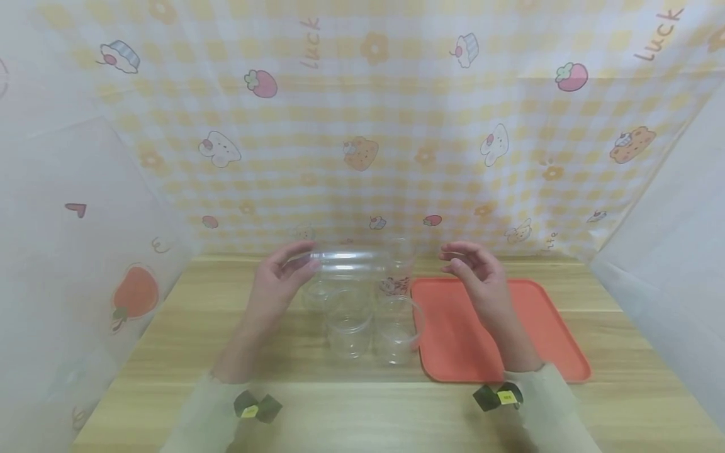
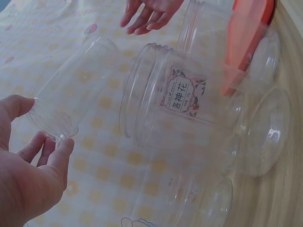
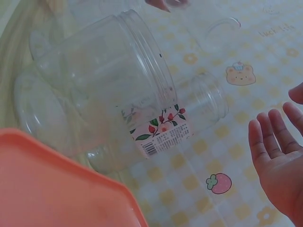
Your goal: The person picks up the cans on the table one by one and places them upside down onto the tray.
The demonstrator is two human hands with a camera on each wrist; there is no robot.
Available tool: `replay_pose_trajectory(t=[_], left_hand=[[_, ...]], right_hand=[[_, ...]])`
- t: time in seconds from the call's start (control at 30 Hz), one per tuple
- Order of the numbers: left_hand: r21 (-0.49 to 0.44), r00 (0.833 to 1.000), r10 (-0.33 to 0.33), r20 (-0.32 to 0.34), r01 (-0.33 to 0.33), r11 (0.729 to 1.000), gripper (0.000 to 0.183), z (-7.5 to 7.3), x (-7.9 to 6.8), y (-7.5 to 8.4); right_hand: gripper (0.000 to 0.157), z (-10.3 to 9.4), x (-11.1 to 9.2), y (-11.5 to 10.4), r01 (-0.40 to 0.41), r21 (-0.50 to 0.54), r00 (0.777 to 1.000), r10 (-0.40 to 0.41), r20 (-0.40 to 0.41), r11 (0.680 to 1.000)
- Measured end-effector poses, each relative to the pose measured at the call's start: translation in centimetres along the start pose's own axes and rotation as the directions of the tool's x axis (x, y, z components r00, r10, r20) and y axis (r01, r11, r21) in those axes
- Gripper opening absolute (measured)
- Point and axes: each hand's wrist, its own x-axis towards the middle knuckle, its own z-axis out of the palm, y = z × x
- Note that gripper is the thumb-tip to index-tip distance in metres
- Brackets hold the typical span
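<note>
Left hand (image 1: 277,277) pinches one clear jar (image 1: 351,259) by its ridged end, thumb and fingers round the rim; jar on its side in the air, long axis 9 to 3 o'clock in head view, far end pointing to 3. Right hand (image 1: 480,270) at the jar's 3 o'clock, apart from it, fingers loosely bent, gripping nothing. Count: one jar held; clear standing jars (image 1: 350,343) upright on the table (image 1: 317,415), look like four but overlap, exact number can't be told; one orange tray (image 1: 453,336) at the held jar's 4 o'clock. Writing: front label (image 2: 184,92) reads 洛神花; barcode label (image 3: 161,132) has red flowers, fine print unreadable; yellow checked cloth (image 1: 396,189) says "luck" at 12 and 1 o'clock
</note>
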Motion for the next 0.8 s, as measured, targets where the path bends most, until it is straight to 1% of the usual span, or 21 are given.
replay_pose_trajectory(t=[0.23, 0.5, 0.63, 0.8], left_hand=[[-0.008, 1.000, -0.001, -0.002, 0.001, 1.000, 0.045, 0.2, 0.1, -0.4], [-0.017, 1.000, 0.001, -0.006, -0.001, 1.000, 0.046, 0.5, 0.0, -0.6], [-0.015, 1.000, -0.005, -0.011, 0.005, 1.000, 0.046, 0.6, 0.0, -0.6], [-0.019, 1.000, 0.010, -0.015, -0.010, 1.000, 0.045, 0.7, 0.2, -0.9]], right_hand=[[0.027, 0.3, 0.0, 0.1, -0.001, 0.007, 1.000, 0.001, -0.003, 1.000], [0.027, 0.6, 0.0, 0.3, 0.005, 0.032, 1.000, -0.005, 0.020, 0.999], [0.028, 0.8, 0.0, 0.4, 0.009, 0.028, 1.000, -0.009, 0.023, 1.000], [0.029, 1.0, 0.2, 0.4, 0.000, 0.015, 0.999, -0.001, 0.032, 1.000]])
